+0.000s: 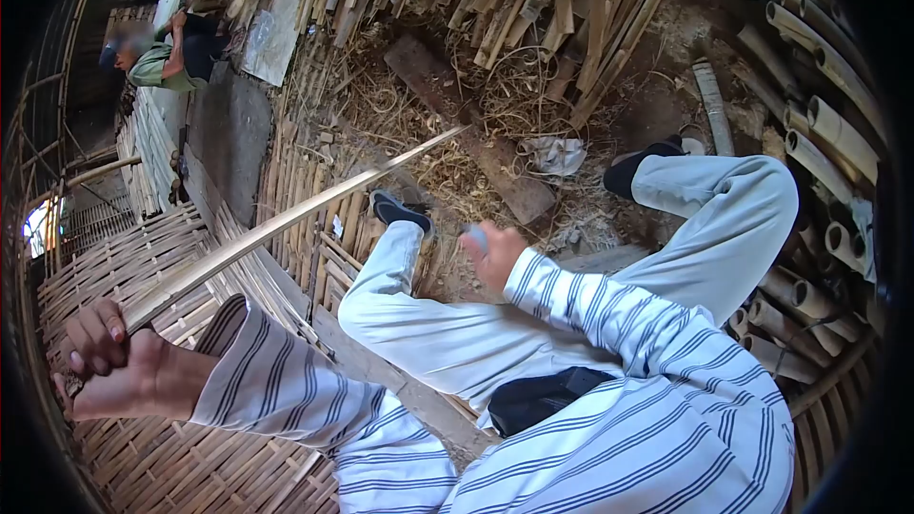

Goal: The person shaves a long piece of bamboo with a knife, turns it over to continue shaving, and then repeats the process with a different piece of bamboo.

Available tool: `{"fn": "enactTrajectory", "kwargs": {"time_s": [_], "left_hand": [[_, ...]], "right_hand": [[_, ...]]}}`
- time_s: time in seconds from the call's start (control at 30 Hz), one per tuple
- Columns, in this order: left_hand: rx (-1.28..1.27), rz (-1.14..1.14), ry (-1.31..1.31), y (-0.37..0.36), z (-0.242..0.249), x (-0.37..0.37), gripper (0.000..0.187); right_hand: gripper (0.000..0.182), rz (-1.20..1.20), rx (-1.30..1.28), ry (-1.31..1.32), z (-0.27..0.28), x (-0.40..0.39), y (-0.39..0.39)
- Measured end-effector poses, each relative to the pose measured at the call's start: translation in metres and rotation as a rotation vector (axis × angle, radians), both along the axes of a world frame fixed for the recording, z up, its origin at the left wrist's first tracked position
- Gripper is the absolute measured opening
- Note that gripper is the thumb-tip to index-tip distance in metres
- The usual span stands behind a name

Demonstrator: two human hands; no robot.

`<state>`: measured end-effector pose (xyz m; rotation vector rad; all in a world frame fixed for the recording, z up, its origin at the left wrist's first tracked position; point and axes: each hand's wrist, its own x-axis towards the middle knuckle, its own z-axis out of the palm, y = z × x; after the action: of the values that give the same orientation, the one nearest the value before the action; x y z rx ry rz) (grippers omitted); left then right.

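Observation:
At the left, my left hand [119, 362] is closed around the thick end of a long split bamboo strip [286, 221]. The pale strip slants up and to the right, narrowing to a tip over the shavings-strewn floor. In front of my lap, my right hand [495, 257] is curled closed, with a small bluish-grey piece [477, 237] at its thumb. I cannot tell what this piece is. The right hand is apart from the strip. A woven bamboo mat [219, 471] lies beneath my left hand and forearm.
Split bamboo lengths [533, 0] are heaped ahead, above a wooden plank [486, 162] among curled shavings. Bamboo tubes [838, 133] are stacked along the right. A crumpled plastic bag [555, 155] lies near my right foot. Another person [167, 67] sits at the upper left.

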<state>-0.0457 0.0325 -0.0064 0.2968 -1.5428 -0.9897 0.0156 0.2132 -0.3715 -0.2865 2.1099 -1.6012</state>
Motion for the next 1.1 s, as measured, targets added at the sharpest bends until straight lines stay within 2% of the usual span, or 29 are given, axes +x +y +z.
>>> {"fn": "enactTrajectory", "kwargs": {"time_s": [0.07,0.1,0.17,0.2,0.27,0.33,0.43,0.47,0.5,0.57,0.6,0.67,0.73,0.8,0.83,0.87,0.9,0.97,1.0,1.03,1.1], "left_hand": [[0.004,-0.002,0.006,-0.004,0.000,0.002,0.029],[0.006,-0.019,0.017,-0.005,0.002,0.005,0.030],[0.011,-0.066,0.028,-0.012,0.004,0.006,0.031],[-0.036,0.052,0.027,0.002,0.000,-0.002,0.035],[-0.043,-0.032,-0.001,-0.009,0.002,0.002,0.037],[-0.049,-0.157,-0.067,-0.023,0.009,0.009,0.040],[-0.064,-0.157,-0.064,-0.020,0.007,0.011,0.039],[-0.050,-0.048,-0.013,-0.014,0.000,0.009,0.035],[-0.034,-0.068,0.004,-0.016,0.002,0.011,0.035],[0.004,-0.110,0.028,-0.021,0.002,0.014,0.033],[-0.091,0.065,0.048,0.003,-0.012,0.000,0.033],[-0.062,0.010,0.040,-0.010,-0.010,0.003,0.033],[-0.018,-0.075,0.030,-0.028,-0.004,0.012,0.031],[-0.081,-0.011,0.017,-0.011,-0.012,0.006,0.033],[-0.112,0.018,0.022,-0.004,-0.013,0.004,0.034],[-0.101,0.100,-0.022,-0.001,-0.009,0.004,0.039],[-0.069,0.091,-0.021,-0.003,-0.002,0.005,0.040],[0.009,0.078,-0.029,-0.014,0.002,0.008,0.044],[-0.046,0.052,0.013,-0.010,-0.005,0.002,0.045],[-0.044,0.022,0.024,-0.014,-0.005,0.000,0.039],[-0.046,-0.026,0.060,-0.024,-0.002,-0.004,0.029]], "right_hand": [[0.041,-0.027,0.113,0.045,-0.061,-0.010,-0.005],[0.041,-0.042,0.174,0.076,-0.060,-0.022,-0.004],[0.042,-0.032,0.083,-0.024,-0.054,-0.020,-0.007],[0.042,-0.017,0.044,-0.086,-0.036,-0.017,-0.005],[0.044,0.006,-0.016,-0.067,0.001,-0.009,-0.001],[0.046,0.034,-0.031,-0.076,0.009,-0.009,0.002],[0.046,-0.061,0.164,-0.101,-0.052,-0.015,0.000],[0.047,-0.014,0.203,-0.138,-0.068,-0.018,0.004],[0.048,0.027,0.240,-0.172,-0.082,-0.023,0.006],[0.049,0.055,0.226,-0.185,-0.079,-0.029,0.004],[0.049,0.057,0.180,-0.174,-0.052,-0.023,0.001],[0.051,0.090,0.047,-0.141,-0.012,-0.017,-0.002],[0.051,0.067,0.111,-0.119,-0.026,-0.013,-0.003],[0.058,-0.030,0.084,-0.105,-0.072,-0.009,-0.008],[0.060,0.027,0.298,-0.263,-0.083,-0.023,-0.003],[0.059,0.062,0.349,-0.278,-0.112,-0.028,0.003],[0.059,0.093,0.400,-0.296,-0.109,-0.038,0.005],[0.058,0.052,0.299,-0.276,-0.102,-0.035,-0.002],[0.058,0.046,0.256,-0.283,-0.076,-0.028,-0.004],[0.058,0.013,0.095,-0.218,-0.046,-0.023,-0.005],[0.050,0.121,0.096,-0.171,-0.009,-0.021,-0.007]]}}
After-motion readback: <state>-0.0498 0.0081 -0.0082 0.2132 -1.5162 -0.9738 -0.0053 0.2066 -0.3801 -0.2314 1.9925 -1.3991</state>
